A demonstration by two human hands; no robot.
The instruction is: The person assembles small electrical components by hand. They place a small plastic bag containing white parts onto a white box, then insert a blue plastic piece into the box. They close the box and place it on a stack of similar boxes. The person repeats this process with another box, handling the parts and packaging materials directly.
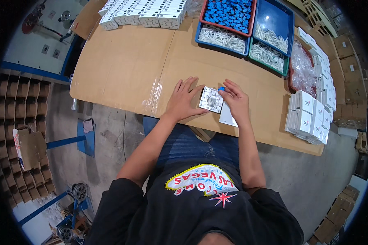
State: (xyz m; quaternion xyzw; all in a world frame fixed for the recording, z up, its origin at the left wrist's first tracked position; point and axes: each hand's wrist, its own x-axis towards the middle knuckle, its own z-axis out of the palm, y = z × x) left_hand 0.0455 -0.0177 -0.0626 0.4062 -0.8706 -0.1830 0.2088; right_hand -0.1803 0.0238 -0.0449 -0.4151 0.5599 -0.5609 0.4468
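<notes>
A small open white box (206,107) lies near the table's front edge. Clear plastic and small pale parts (212,99) show inside it, too fine to name. Its white lid flap or panel (227,116) extends toward me on the right. My left hand (183,101) grips the box's left side between thumb and index finger, the other fingers spread. Over the box's far right corner, my right hand (235,100) pinches a small blue plastic piece (221,88) between thumb and fingertips.
Beyond my hands, a red tray (252,25) holds blue pieces; blue (197,37) and green trays (285,70) hold white pieces. Clear bags (301,67) fill another tray. Closed white boxes stand stacked at right (304,118) and far left (145,16). Cardboard (118,73) covers the table.
</notes>
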